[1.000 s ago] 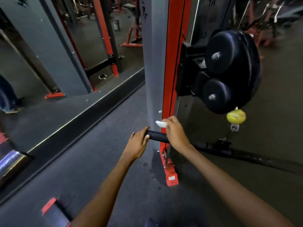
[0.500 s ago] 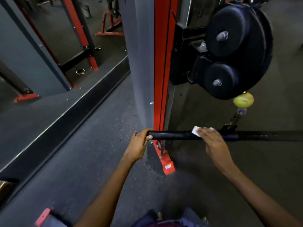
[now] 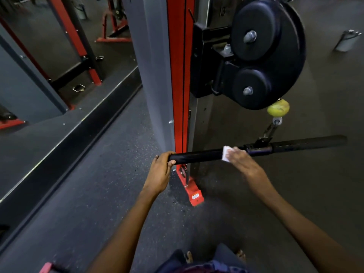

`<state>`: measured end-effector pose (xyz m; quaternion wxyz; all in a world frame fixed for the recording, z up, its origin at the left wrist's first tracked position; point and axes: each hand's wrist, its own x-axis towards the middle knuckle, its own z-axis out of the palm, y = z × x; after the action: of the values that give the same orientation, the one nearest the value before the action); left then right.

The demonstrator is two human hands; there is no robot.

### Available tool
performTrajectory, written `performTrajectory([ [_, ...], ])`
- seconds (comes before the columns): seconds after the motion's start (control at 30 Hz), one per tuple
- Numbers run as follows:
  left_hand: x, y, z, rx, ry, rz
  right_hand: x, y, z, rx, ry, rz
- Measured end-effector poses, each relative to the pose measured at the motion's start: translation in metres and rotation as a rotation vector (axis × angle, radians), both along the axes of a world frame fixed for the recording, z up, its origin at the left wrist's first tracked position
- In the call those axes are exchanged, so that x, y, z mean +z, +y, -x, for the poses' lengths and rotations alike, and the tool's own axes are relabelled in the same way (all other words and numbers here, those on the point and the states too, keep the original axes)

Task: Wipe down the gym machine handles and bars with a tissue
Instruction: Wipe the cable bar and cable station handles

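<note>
gripping long black cylindrical cable bar [image 3: 199,155] end: left hand [image 3: 160,170] | right hand [image 3: 239,160] fingers straight, pressed small white folded tissue [image 3: 226,153] on bar

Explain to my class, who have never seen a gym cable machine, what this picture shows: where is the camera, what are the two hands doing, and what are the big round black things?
The camera sits on the person's head and looks down, so you see their own two arms reaching forward. The left hand grips the near end of a long black bar to steady it. The right hand lies with fairly straight fingers over a small white tissue, pressing it on the bar near the middle; the hand is blurred. The bar hangs by a metal clip under a yellow-green ball, which probably stops the cable. The round black discs are the machine's pulley housing, fixed to a red and grey upright post. Below is dark rubber floor. On the left a mirror seems to reflect more red gym frames.
</note>
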<state>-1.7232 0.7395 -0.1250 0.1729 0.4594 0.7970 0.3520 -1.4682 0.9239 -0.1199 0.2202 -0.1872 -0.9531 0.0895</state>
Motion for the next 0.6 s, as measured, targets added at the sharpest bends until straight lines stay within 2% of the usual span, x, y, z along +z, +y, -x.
performTrajectory([
  [0.1, 0.000, 0.001, -0.005, 0.004, -0.001, 0.016, 0.001, -0.009, 0.002, -0.285, 0.167, 0.053],
  [0.13, 0.001, 0.002, -0.007, 0.005, -0.001, 0.020, 0.004, -0.020, 0.018, -0.315, 0.230, 0.052],
  [0.2, 0.000, 0.002, -0.010, 0.006, 0.011, 0.008, 0.015, -0.047, 0.064, -0.208, 0.276, 0.035],
  [0.3, -0.004, 0.002, -0.011, 0.013, 0.023, -0.017, 0.023, -0.074, 0.106, 0.085, 0.081, -0.032],
  [0.37, -0.006, 0.000, -0.012, 0.034, 0.044, -0.021, 0.019, -0.055, 0.091, 0.140, 0.012, -0.012],
  [0.43, -0.005, -0.001, -0.012, 0.052, 0.099, -0.022, 0.011, -0.023, 0.053, 0.033, 0.025, -0.009],
  [0.5, 0.000, 0.004, -0.012, 0.037, 0.151, -0.059, 0.005, 0.004, 0.015, -0.171, 0.074, -0.002],
  [0.6, 0.009, 0.018, -0.012, -0.153, 0.161, -0.029, -0.001, 0.012, 0.002, -0.362, 0.124, 0.023],
])
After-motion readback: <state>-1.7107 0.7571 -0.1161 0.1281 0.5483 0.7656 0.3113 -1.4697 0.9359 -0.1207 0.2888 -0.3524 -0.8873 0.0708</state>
